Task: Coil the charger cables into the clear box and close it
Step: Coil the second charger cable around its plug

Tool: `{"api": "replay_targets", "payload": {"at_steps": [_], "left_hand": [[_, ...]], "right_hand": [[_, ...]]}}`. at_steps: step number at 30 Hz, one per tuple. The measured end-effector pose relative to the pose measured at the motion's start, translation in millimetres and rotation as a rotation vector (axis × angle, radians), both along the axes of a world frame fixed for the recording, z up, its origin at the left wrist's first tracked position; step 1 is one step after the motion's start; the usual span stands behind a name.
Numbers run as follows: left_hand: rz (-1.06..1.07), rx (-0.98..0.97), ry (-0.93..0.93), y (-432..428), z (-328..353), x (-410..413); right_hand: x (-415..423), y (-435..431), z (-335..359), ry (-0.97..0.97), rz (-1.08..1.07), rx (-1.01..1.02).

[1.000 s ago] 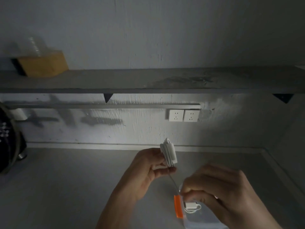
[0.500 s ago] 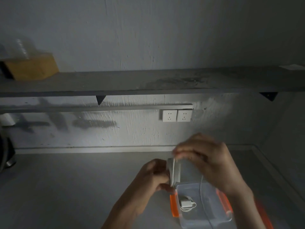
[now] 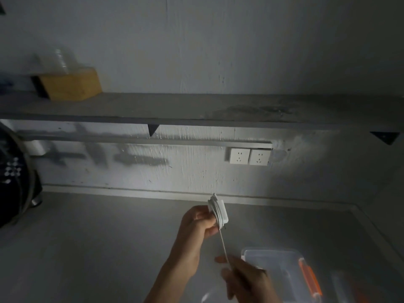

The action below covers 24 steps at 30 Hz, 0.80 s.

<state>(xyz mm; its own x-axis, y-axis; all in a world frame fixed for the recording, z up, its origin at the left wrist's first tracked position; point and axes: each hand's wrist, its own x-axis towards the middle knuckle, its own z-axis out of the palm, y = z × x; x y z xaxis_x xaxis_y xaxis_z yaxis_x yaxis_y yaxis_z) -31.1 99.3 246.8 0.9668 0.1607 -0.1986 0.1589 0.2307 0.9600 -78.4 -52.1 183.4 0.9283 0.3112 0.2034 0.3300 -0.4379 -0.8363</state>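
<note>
My left hand [image 3: 197,224] holds a white charger [image 3: 218,211] upright above the grey table, with its white cable wound around it. One strand of the cable [image 3: 224,246] runs taut down and to the right into my right hand [image 3: 247,281], which pinches it near the bottom edge. The clear box [image 3: 277,265] with an orange latch [image 3: 310,278] stands open on the table just right of my right hand. What lies inside the box is hidden by my hand and blur.
A grey shelf [image 3: 196,110] runs along the wall with a yellow-brown box [image 3: 70,84] on its left end. Two white wall sockets [image 3: 249,156] sit under it. A dark round object [image 3: 13,182] stands at the left edge. Another blurred item lies at bottom right.
My right hand has come down from the top of the charger to below it, drawing the cable strand taut. The left hand has kept hold of the charger.
</note>
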Motion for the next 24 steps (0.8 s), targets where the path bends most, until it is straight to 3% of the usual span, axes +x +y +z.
{"api": "replay_targets", "payload": {"at_steps": [2,5,10,12,16,19,24], "left_hand": [[0.012,0.024,0.057,-3.9,-5.7,-0.1],[-0.034,0.03,0.058,-11.1,-5.9,-5.9],[-0.289,0.182,-0.103,-19.6,12.1,-27.7],[-0.379,0.218,-0.156,-18.7,22.2,-36.1],[-0.467,0.263,-0.219,-10.6,35.3,-42.6],[-0.448,0.278,-0.21,-4.6,33.0,-43.0],[-0.318,-0.03,-0.186,4.5,14.3,-31.1]], "right_hand": [[-3.0,-4.7,23.8,-0.119,0.03,-0.215],[2.0,-23.5,66.6,-0.503,0.001,-0.422],[32.8,-56.1,112.6,-0.598,-0.082,-0.337],[48.5,-61.6,116.5,-0.55,-0.018,-0.185],[72.5,-58.3,94.6,-0.222,0.111,0.24],[67.7,-44.1,56.5,-0.046,0.122,0.403],[30.6,-5.5,2.1,0.101,-0.038,0.458]]}}
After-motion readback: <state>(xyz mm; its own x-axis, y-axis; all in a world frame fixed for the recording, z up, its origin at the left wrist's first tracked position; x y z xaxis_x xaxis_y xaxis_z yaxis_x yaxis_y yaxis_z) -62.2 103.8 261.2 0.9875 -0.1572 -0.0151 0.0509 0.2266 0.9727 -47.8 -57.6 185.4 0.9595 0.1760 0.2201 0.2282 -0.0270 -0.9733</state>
